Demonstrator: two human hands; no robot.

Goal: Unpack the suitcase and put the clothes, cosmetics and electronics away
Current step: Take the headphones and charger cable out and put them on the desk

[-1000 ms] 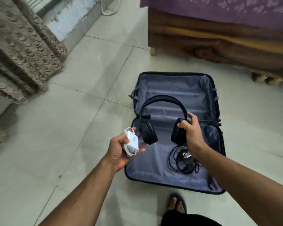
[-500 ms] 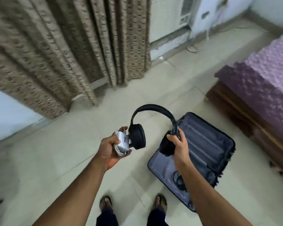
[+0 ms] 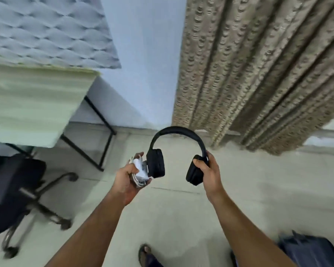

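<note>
Black over-ear headphones hang in front of me at mid-frame. My right hand grips them at the right earcup. A white charger with its coiled cable sits in my left hand, whose fingers curl round it; the left earcup touches the charger. Only a dark blue corner of the open suitcase shows at the bottom right, on the floor behind my right forearm.
A pale desk on black legs stands at the left with a black office chair on castors beneath it. Brown patterned curtains hang at the right against a light blue wall. Beige floor tiles lie ahead. My sandalled foot shows below.
My view has swung left, away from the suitcase and the bed, toward the desk and chair. Both hands keep the same hold on the headphones and the charger.
</note>
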